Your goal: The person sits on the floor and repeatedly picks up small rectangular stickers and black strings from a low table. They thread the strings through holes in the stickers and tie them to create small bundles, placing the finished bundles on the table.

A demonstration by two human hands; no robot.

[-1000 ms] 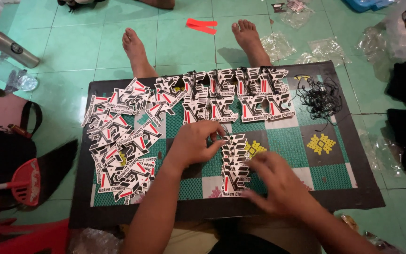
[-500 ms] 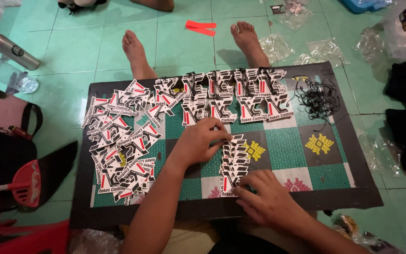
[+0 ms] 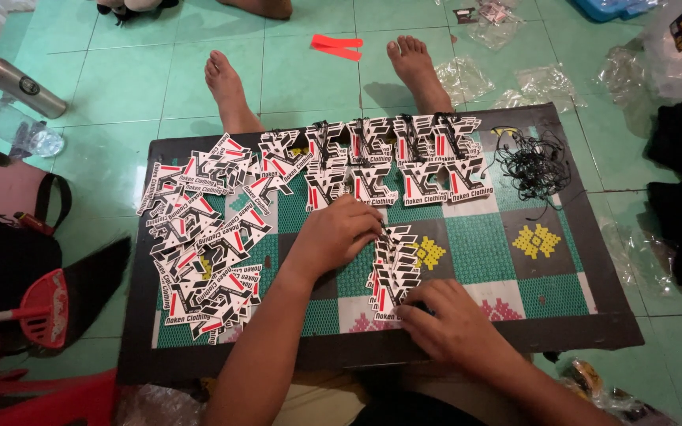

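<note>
Your right hand [image 3: 455,327] has dropped to the tag row [image 3: 395,272]'s near end, fingers pinching it; left hand [image 3: 337,233] fingers press together on its far end.

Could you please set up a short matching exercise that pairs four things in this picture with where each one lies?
Things:
1. black strings
2. metal bottle
3. red strips
4. red swatter

Places:
A. on the floor between the two bare feet
B. at the table's far right corner
C. on the floor at far left
D. on the dark bag left of the table

Pairs: 1-B, 2-C, 3-A, 4-D
</note>
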